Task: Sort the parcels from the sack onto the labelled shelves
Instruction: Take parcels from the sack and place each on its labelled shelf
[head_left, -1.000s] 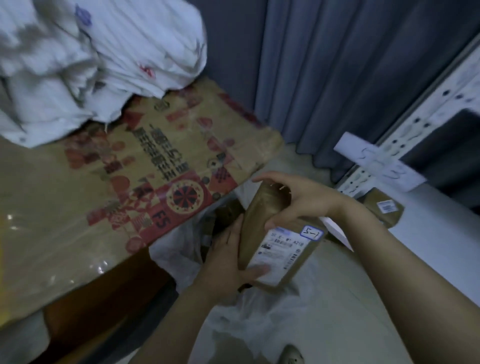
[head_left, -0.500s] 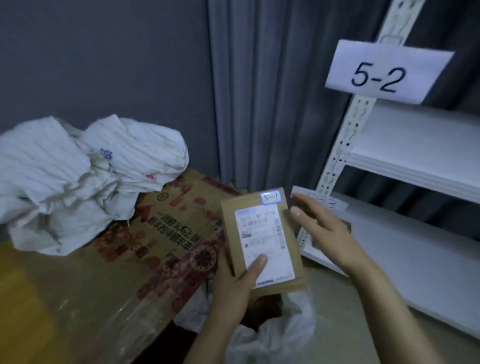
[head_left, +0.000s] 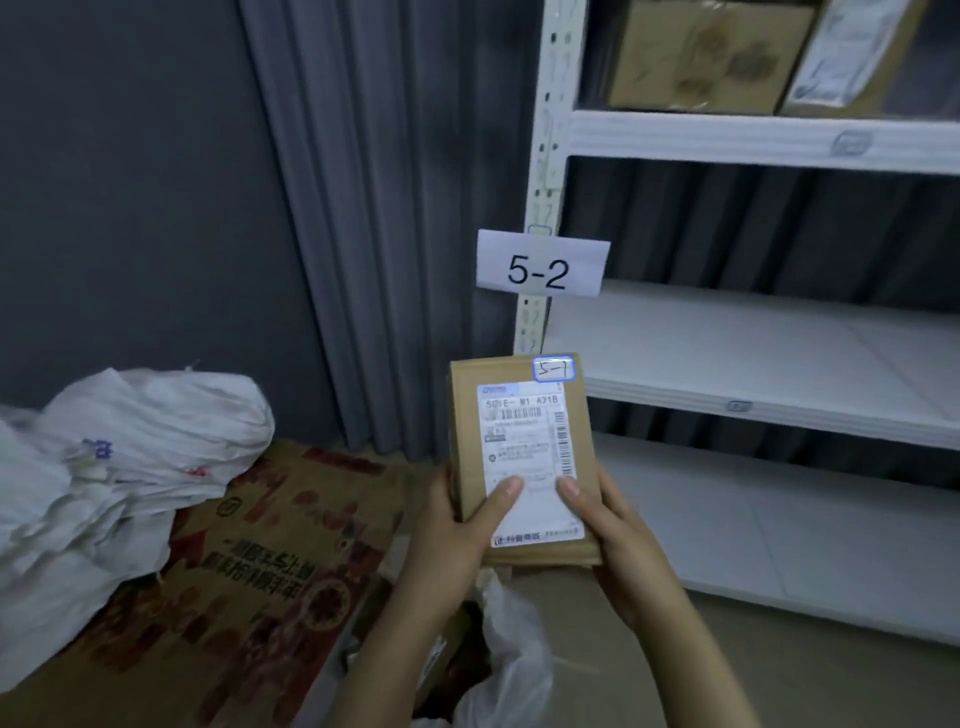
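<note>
I hold a flat brown parcel (head_left: 519, 395) upright in front of the shelves, its white shipping label facing me and a small tag reading 5-1 at its top right corner. My left hand (head_left: 457, 535) grips its lower left edge, thumb on the label. My right hand (head_left: 613, 530) grips the lower right edge, thumb also on the label. Below my hands the white sack (head_left: 514, 649) lies open with more brown parcels inside. A paper sign (head_left: 540, 264) reading 5-2 hangs on the white shelf post beside a bare white shelf (head_left: 727, 358).
The upper shelf (head_left: 727, 137) carries cardboard boxes (head_left: 701, 52). A lower shelf (head_left: 779, 535) sits near the floor. Crumpled white sacks (head_left: 119, 467) lie on a printed flattened carton (head_left: 249, 561) at left. Grey curtain (head_left: 374, 208) hangs behind.
My right hand has joined the left on the parcel's lower edge. The parcel rose higher toward the shelves, and my view lifted, showing the upper shelf with boxes.
</note>
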